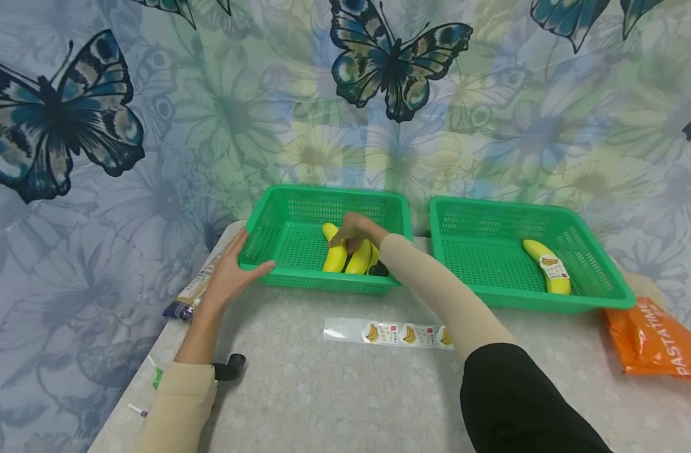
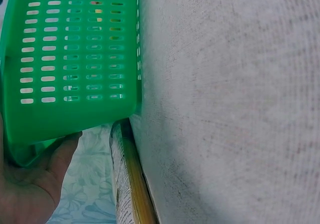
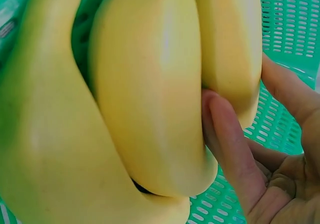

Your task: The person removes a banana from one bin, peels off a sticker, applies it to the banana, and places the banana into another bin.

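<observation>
My left hand (image 1: 229, 270) holds the left green basket (image 1: 323, 281) at its near left corner, which sits between thumb and fingers in the left wrist view. Down inside that basket, my right hand (image 1: 355, 231) pinches the leftmost yellow banana (image 3: 230, 38) between thumb and finger. Right beside it lie a second banana (image 3: 150, 83) and another banana (image 3: 50, 124), side by side. The right green basket (image 1: 470, 255) holds one banana (image 1: 530, 247) bearing a white label (image 1: 553, 267).
A strip of banana stickers (image 1: 345, 329) lies on the table (image 1: 334, 402) in front of the baskets. An orange bag (image 1: 657, 343) is at the right; another packet (image 1: 194, 290) lies behind my left hand. A patterned butterfly curtain (image 1: 238, 107) hangs behind.
</observation>
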Demonstrator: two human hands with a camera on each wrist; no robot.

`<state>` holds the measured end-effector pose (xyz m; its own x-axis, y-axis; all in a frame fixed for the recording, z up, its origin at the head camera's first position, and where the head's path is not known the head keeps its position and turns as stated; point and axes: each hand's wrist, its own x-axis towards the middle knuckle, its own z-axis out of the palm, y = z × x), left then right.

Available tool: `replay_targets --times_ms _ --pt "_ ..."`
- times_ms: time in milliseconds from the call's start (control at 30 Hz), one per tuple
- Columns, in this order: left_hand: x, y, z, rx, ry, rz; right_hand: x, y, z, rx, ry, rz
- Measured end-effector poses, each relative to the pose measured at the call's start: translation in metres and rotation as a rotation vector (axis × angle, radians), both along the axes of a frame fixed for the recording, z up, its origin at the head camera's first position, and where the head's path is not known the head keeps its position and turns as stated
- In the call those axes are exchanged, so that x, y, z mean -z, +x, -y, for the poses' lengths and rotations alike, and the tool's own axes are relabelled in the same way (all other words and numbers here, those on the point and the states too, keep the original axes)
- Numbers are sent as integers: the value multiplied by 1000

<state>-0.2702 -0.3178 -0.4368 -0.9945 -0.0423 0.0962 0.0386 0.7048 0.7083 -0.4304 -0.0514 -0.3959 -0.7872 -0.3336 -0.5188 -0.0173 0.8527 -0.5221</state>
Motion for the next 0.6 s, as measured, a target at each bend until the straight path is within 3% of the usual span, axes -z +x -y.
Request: replay_targets --times_ms 267,600 --pt "-1 0 -1 -2 13 11 -4 1 -3 35 -14 -29" --pt "-3 3 0 -17 27 30 -26 7 -10 52 -21 -114"
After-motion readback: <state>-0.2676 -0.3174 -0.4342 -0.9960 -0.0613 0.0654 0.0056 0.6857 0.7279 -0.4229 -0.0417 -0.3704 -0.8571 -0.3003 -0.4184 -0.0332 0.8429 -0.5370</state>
